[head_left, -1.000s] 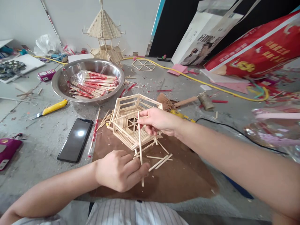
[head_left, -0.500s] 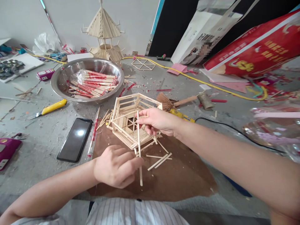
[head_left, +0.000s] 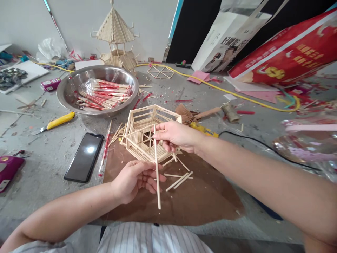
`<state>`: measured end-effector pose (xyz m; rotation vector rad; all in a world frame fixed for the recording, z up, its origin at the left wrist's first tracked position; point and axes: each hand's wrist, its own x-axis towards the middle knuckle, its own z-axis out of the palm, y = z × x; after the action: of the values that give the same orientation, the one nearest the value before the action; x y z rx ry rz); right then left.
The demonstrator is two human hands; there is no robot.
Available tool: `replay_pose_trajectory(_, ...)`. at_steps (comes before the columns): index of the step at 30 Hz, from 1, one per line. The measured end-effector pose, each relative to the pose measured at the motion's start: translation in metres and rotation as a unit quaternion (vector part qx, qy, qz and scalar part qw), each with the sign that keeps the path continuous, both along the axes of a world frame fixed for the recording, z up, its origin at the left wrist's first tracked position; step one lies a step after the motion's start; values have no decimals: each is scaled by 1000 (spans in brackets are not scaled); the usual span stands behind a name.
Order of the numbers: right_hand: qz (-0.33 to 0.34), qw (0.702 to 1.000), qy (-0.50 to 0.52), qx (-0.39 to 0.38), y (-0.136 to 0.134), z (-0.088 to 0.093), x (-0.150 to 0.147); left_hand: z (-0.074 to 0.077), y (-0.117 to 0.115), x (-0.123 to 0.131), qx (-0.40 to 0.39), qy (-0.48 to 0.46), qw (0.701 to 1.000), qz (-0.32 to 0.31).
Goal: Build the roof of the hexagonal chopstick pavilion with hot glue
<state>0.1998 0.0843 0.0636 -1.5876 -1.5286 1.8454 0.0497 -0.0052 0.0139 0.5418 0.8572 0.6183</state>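
Observation:
A hexagonal frame of wooden sticks (head_left: 143,135) rests tilted on a brown mat (head_left: 200,196). My right hand (head_left: 177,135) pinches the top of a long wooden stick (head_left: 157,172) that hangs down in front of the frame. Just below the frame's near edge, my left hand (head_left: 135,181) lies palm up with its fingers loosely spread, touching the stick's lower part. A few loose sticks (head_left: 180,179) lie on the mat to the right of that hand.
A steel bowl (head_left: 68,96) holds wrapped chopsticks (head_left: 104,93). A black phone (head_left: 85,156), a yellow knife (head_left: 55,123) and a brush (head_left: 197,114) lie nearby. A finished stick pagoda (head_left: 116,38) stands at the back. Red and white bags (head_left: 286,52) lean at the right.
My left hand has let go of the stick's lower end, turned palm up and spread its fingers. My right hand and the stick have barely moved.

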Motion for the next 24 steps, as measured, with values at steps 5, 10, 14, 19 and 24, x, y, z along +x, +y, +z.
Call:
replay_pose_trajectory(5,-4,1000,-5,0,-1,1,-1,1,0,1,-43,-15,999,3)
replay_pose_trajectory(10,-7,1000,1,-2,-1,1,-1,-2,-1,3,-59,-38,998,6)
replay_pose_trajectory(14,-11,1000,3,-1,-1,2,-2,-3,-1,4,-62,-51,997,12)
replay_pose_trajectory(19,-6,1000,-4,5,-2,3,-2,-3,-2,3,-60,-53,997,16)
replay_pose_trajectory(24,-5,1000,-7,5,-2,3,-2,-1,-2,3,-52,-49,997,15)
